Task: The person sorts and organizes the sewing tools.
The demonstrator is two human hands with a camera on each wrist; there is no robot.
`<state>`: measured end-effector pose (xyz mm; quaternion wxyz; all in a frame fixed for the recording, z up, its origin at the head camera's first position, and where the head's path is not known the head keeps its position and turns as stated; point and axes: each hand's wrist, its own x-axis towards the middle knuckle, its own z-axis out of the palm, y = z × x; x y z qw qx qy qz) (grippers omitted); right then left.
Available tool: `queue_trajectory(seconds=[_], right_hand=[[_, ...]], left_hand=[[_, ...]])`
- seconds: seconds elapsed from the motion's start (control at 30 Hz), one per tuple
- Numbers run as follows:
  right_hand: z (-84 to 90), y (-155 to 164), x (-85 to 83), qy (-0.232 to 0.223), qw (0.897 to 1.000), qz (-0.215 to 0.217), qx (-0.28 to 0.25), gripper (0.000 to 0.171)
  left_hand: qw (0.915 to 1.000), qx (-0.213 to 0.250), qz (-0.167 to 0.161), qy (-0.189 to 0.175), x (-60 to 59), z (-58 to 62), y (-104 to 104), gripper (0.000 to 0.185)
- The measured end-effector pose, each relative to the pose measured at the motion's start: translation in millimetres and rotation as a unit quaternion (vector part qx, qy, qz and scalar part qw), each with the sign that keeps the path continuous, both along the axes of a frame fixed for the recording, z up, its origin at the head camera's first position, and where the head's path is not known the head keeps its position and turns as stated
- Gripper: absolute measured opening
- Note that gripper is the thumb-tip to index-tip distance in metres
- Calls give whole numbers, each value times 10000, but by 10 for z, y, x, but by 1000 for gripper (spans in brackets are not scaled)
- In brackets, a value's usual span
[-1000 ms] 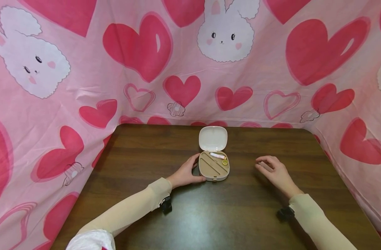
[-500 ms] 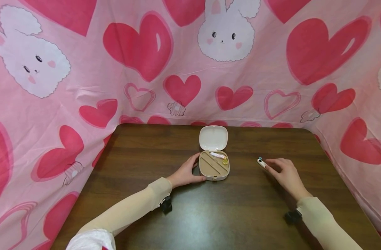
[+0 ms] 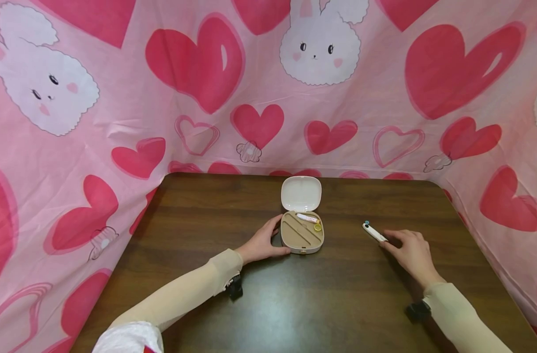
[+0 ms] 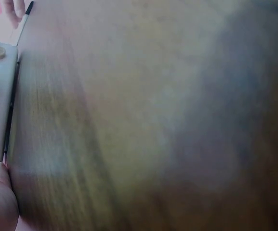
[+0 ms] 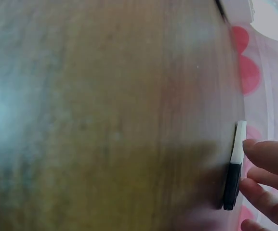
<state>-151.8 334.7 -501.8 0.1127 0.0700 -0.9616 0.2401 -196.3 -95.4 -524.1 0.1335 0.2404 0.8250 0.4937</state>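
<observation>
A white case (image 3: 302, 251) stands with its lid (image 3: 301, 193) raised and a beige slotted insert (image 3: 295, 235) inside. My left hand (image 3: 263, 243) holds it by the left side, thumb at the front corner. A small white tube (image 3: 306, 218) and a yellow ring-like piece (image 3: 318, 227) lie in the insert. To the right, a slim white stick (image 3: 374, 232) with a blue tip lies on the table. My right hand (image 3: 410, 250) has its fingertips at the near end of it. In the right wrist view this stick (image 5: 239, 144) shows a black end (image 5: 231, 187) under the fingers.
The dark wooden table (image 3: 268, 294) carries the case and the stick, with bare wood between them. A pink heart-and-rabbit cloth (image 3: 259, 73) hangs close behind the table and along both sides.
My right hand has lowered the stick to the table, then drawn back toward its near end, exposing more of it. The left hand stays on the case.
</observation>
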Motion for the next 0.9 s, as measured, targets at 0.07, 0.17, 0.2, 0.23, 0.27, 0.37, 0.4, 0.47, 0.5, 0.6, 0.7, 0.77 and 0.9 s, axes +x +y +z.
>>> queue_trajectory(seconds=[0.07,0.17,0.2,0.23,0.27,0.37,0.4,0.47,0.5,0.6,0.7,0.77,0.9], right_hand=[[-2,7,4,-87,10000,-25,39,36],[-19,16,8,-185,9998,-36,69,35],[-26,22,8,-198,9998,-43,78,35],[-30,23,12,-201,9997,-53,83,34],[-38,24,15,-196,9998,-65,86,34],[-51,28,14,-155,9998,-78,102,32],[-50,25,16,-127,9998,-88,111,31],[-58,23,16,-114,9998,-99,106,30],[-56,20,19,-113,9998,-105,103,29],[-57,12,23,-130,9998,-149,85,26],[-57,10,24,-126,9997,-186,78,24],[-57,12,20,-122,9997,-200,69,23],[-52,12,11,-107,9997,-220,77,21]], left_hand=[[10000,-6,9,12,-4,7,-2,105],[10000,-63,19,-23,-2,19,-4,105],[10000,-82,16,-36,1,23,-5,105],[9999,-112,15,-55,4,26,-6,105],[9999,-153,17,-77,8,28,-7,106],[9998,-171,22,-98,15,32,-10,106],[9998,-179,22,-94,15,32,-11,106],[9998,-190,30,-99,14,27,-11,106],[9998,-185,28,-98,12,24,-11,106],[9998,-179,16,-91,3,16,-11,106],[9998,-164,8,-101,-3,15,-12,105],[9998,-158,7,-110,-2,17,-15,105],[9998,-150,-6,-105,5,18,-14,104]])
